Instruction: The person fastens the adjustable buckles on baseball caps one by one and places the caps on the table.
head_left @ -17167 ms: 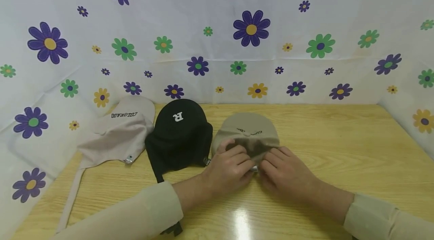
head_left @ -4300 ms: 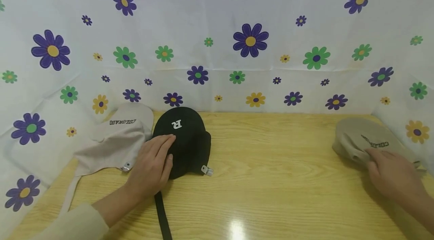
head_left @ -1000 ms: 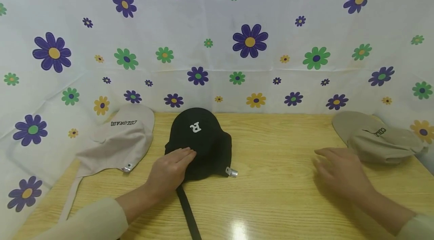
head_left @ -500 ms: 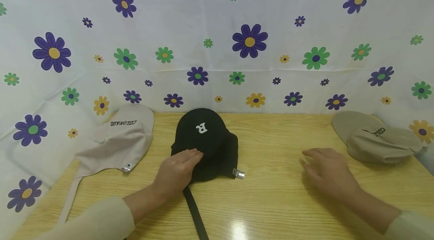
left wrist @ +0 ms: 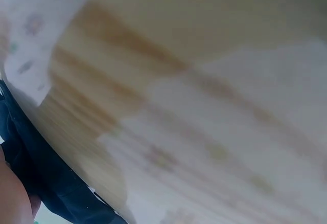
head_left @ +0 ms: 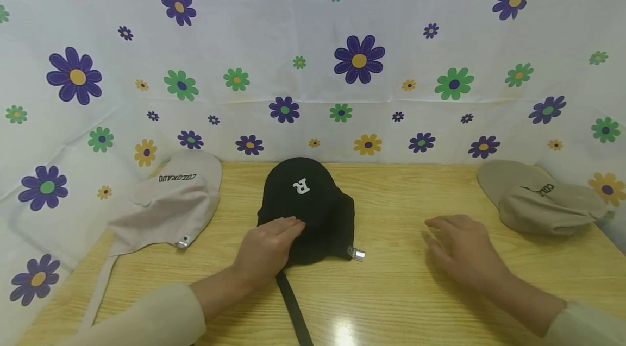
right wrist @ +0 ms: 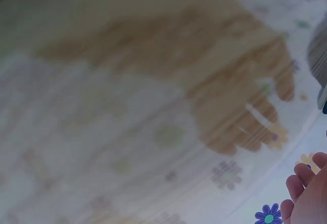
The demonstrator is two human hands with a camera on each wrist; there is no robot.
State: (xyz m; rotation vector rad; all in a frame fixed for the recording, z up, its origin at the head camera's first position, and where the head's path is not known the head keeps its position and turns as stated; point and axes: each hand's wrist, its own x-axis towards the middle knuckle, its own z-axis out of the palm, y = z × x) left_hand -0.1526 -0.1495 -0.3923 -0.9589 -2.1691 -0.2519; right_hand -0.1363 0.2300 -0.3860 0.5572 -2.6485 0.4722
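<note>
A black cap (head_left: 308, 237) with a white letter R lies on the table, its brim (head_left: 290, 169) toward the back wall. My left hand (head_left: 266, 245) holds the cap by its near left side, fingers over the fabric and thumb hidden. Dark cloth (left wrist: 30, 157) shows beside that hand in the left wrist view. The cap's strap (head_left: 293, 308) trails toward me, and its metal buckle (head_left: 357, 253) sticks out right. My right hand (head_left: 467, 251) hovers over the table with loose, slightly bent fingers, holding nothing. Near it on the right lies a khaki cap (head_left: 543, 210).
A pale pinkish cap (head_left: 166, 205) marked COLORADO lies at the left, its strap (head_left: 98, 291) hanging toward the near edge. A white flower-print cloth (head_left: 313, 20) stands behind the wooden table (head_left: 391, 302).
Over the last second my left hand has slid the black cap to the right. The right hand has drifted left, away from the khaki cap, which it was touching in an earlier frame.
</note>
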